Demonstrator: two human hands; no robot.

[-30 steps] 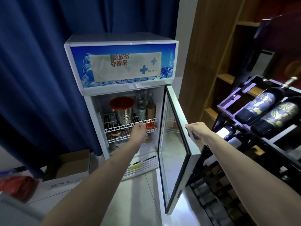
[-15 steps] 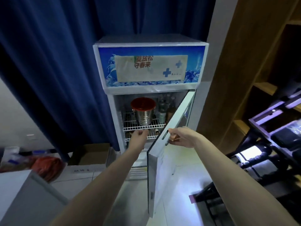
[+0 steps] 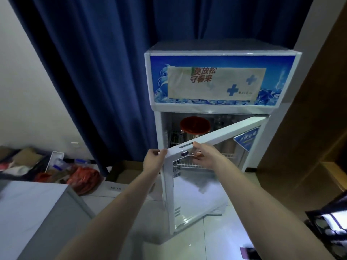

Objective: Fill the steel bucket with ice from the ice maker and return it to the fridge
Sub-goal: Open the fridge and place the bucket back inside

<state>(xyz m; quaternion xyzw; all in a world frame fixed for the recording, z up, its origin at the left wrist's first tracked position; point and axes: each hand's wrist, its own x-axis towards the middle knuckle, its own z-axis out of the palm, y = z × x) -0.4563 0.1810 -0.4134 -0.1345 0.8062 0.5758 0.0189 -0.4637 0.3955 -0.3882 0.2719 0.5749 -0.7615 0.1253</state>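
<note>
- Nearest: both bare forearms reach forward over the pale tiled floor [image 3: 212,239]; a grey cabinet top [image 3: 28,207] lies low on the left.
- Left hand [image 3: 153,160]: fingers curled closed on the free corner of the fridge door [image 3: 187,192], thumb on its outer edge; it holds nothing else.
- Right hand [image 3: 205,155]: fingers bent over the top rail of the door beside the lock, gripping the frame; how far they wrap behind the rail cannot be told.
- Door: ajar, its glass panel angled across most of the fridge [image 3: 221,53] opening.
- Steel bucket [image 3: 194,133]: standing on the upper wire shelf inside, under a dark red lid [image 3: 194,124]; only a strip of its metal side shows above the door rail; bottles behind it are blurred.
- Judgement: the bucket appears back in place; the step in hand is closing the door; contents cannot be confirmed.
- Advice: push evenly with both hands along the latch side; clear the left fingers from the closing edge before it meets the cabinet; press until it seats.
- Farthest: a blue curtain [image 3: 105,72] hangs behind the unit.
</note>
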